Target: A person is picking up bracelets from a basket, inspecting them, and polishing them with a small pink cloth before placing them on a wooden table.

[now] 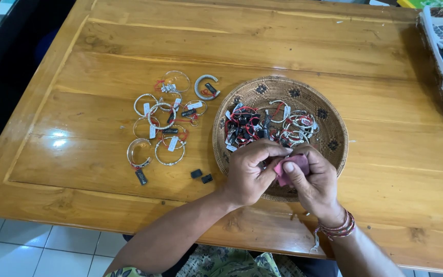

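Glossy wooden desk (103, 149) over white floor tiles: I see my left hand (249, 172) and right hand (311, 182), grips closed on a pink cloth (290, 166) above the woven basket (334, 128); whatever it wraps is hidden.

Both forearms reach in from below; left hand (252, 172) and right hand (311, 179) meet, fingers pinched together.

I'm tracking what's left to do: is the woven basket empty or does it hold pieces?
Not empty. The basket holds a tangle of silver bangles with red strings and tags, heaped behind both hands.
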